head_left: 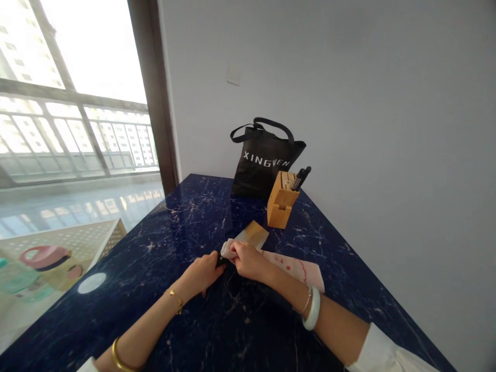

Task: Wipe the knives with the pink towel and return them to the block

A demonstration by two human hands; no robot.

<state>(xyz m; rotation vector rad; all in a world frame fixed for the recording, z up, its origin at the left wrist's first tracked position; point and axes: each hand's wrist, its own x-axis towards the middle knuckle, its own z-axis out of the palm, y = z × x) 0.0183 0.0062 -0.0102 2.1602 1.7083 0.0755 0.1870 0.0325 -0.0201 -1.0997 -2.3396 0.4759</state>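
Note:
My left hand [204, 273] is closed around the black handle of a cleaver, whose broad blade [253, 235] points away to the upper right and mirrors the wood colour. My right hand [248, 260] pinches a pinkish-white cloth [298, 269] with red marks. A bunched part of this cloth lies against the cleaver where blade and handle meet. The cloth's loose end trails to the right, partly under my right forearm. Just beyond the blade stands a wooden knife block [279, 204] with black-handled tools in its slots.
Behind the block, a black tote bag [259, 160] stands against the wall on the dark blue marbled table [182, 222]. A round white disc [92, 283] lies near the table's left edge. Beside the table, a white perforated basket [104, 240] holds bottles, one with a pink lid [46, 257].

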